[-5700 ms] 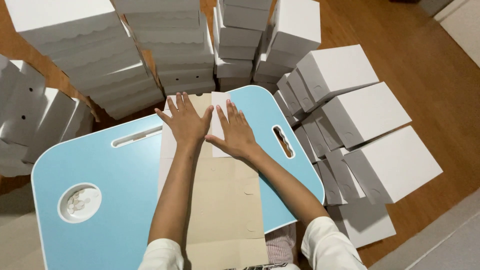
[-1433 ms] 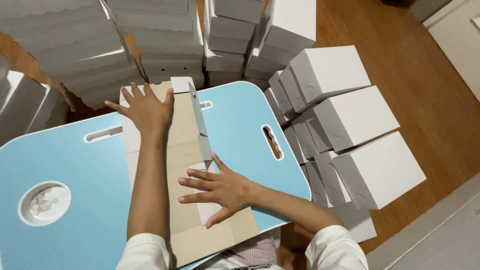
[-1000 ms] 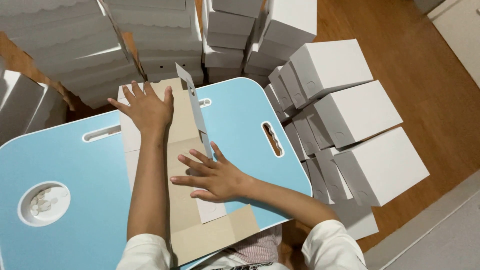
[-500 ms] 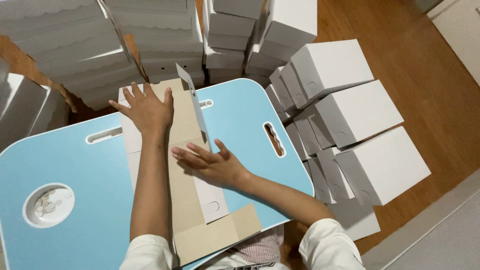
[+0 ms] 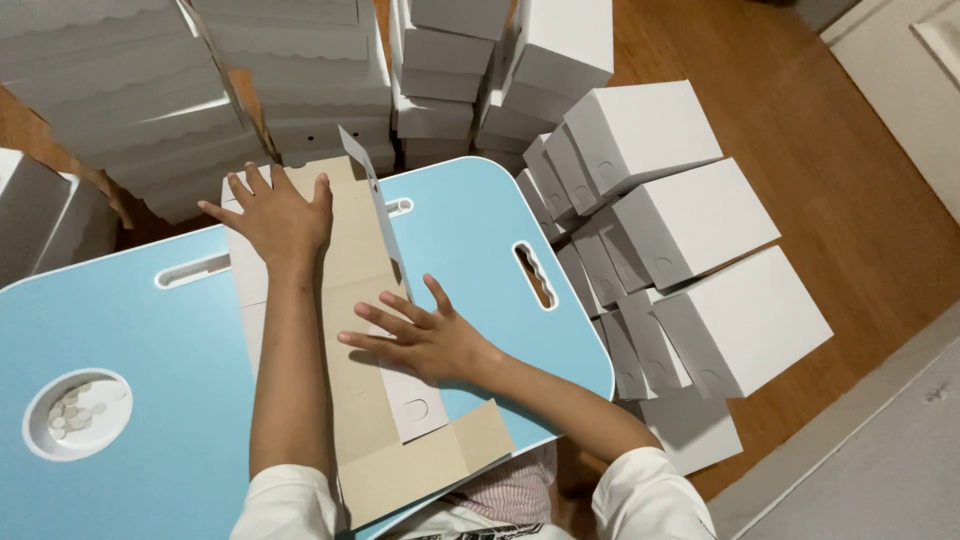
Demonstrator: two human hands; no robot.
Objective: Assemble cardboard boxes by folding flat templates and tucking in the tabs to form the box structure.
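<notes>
Folding step: left hand, fingers spread, is pinning the flat cardboard box blank at upper centre of the blue table. Right hand, fingers apart, is pressing the white side flap. Next move probably calls for creasing that flap upright.

Soft, even indoor light from above, fairly bright, and the white boxes at the right come close to washing out. Only faint shadows under the left hand and right hand. Focus is crisp at centre; straight lines bow at the wide-angle edges, and the corners go slightly soft.
</notes>
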